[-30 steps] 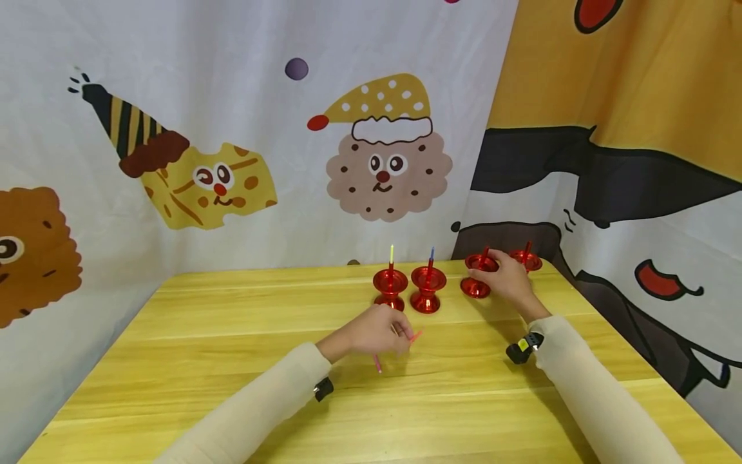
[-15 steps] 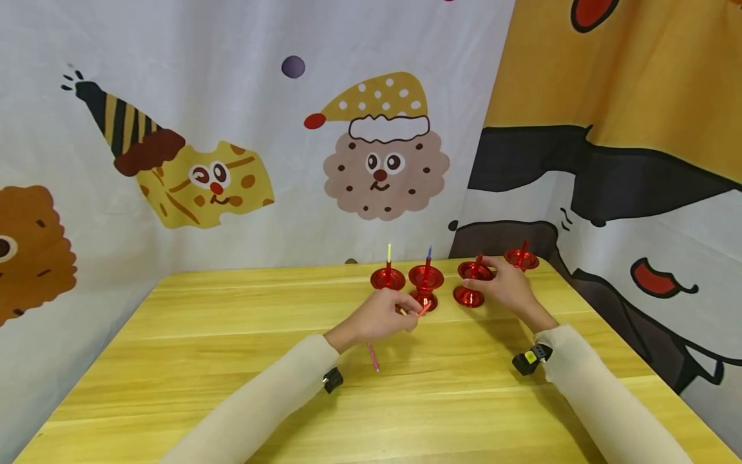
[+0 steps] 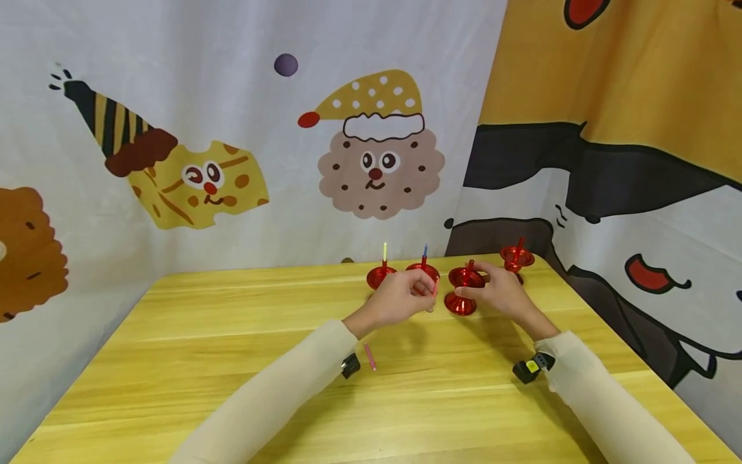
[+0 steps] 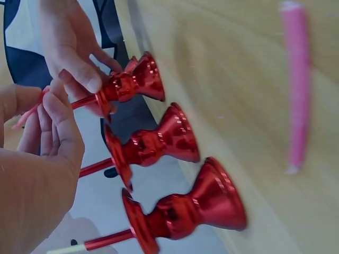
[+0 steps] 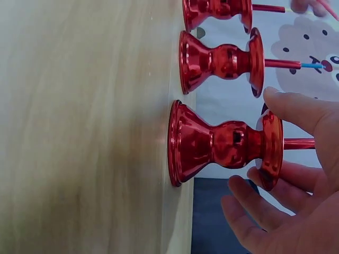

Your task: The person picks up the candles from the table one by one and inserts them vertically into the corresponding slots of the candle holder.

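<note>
- The left hand (image 3: 400, 298) pinched a coral candle (image 3: 435, 287) between thumb and fingertips.
- The right hand (image 3: 498, 290) gripped a gripped holder of shiny red metal, or rather the third holder (image 5: 230, 144), with thumb and fingers about its upper dish; it stood upright, just right of the left fingertips. Whether its base bore fully on the table (image 3: 232, 386) could not be told.
- The red tube (image 5: 299, 143) on top of it showed no candle in the head view.
- Just beyond the left hand, and partly hidden by it, stood the first holder (image 4: 180, 215) with a yellow candle (image 3: 385, 251) and the second holder (image 5: 226, 62) with a blue candle (image 3: 426, 250).
- Beyond the right hand, to its right, was the far holder (image 3: 517, 256), its tube seemingly without a candle.
- A loose pink candle (image 4: 297, 90) lay on the table, nearer the person than the left hand and just right of that wrist.
- The step in hand appeared to be bringing the coral candle to the third holder, steadied by the right hand.
- The next move seemed to call for lining up the candle's lower end over the tube's narrow mouth, with the holder kept still.
</note>
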Tool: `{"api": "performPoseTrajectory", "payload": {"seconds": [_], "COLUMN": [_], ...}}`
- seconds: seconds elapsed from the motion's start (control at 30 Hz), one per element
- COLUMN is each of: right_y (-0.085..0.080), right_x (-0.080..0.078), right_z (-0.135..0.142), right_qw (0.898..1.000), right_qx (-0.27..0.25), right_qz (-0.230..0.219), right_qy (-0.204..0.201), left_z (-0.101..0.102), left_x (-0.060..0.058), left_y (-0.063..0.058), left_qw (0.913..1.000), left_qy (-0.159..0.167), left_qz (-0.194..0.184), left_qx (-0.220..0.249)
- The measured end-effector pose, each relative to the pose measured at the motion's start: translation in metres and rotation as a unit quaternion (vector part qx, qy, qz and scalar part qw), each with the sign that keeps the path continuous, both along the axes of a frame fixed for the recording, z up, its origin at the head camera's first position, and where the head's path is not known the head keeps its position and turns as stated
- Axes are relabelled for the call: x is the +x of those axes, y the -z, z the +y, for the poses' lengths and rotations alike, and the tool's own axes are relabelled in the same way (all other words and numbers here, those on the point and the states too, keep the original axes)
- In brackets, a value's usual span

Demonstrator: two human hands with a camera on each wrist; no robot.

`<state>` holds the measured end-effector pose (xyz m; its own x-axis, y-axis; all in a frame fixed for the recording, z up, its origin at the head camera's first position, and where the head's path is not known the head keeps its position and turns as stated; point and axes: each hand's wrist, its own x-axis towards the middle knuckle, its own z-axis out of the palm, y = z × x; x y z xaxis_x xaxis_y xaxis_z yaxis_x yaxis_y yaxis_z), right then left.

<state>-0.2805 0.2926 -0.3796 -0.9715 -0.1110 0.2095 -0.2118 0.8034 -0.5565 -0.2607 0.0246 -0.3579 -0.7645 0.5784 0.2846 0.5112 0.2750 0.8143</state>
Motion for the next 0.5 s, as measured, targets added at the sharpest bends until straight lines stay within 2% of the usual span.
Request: {"api": "performPoseTrajectory", "payload": {"seconds": [0.17,0.5], "right_y": [-0.002,-0.003], "right_x": [0.007,0.021], "right_z": [-0.004,-0.010], "right_qw": [1.000,0.999], "right_qx": [-0.005,-0.006], "right_qz": [0.003,0.002], "right_qy": [-0.017,-0.046], "left_z": [0.013,0.036], "left_x": [-0.003,-0.005], "left_y": [-0.011,-0.024], "left_qw": [0.9992,0.9936], "left_qy": [-0.017,-0.065], "left_qz": [0.019,0.087], "left_qx": [0.029,0.032]}}
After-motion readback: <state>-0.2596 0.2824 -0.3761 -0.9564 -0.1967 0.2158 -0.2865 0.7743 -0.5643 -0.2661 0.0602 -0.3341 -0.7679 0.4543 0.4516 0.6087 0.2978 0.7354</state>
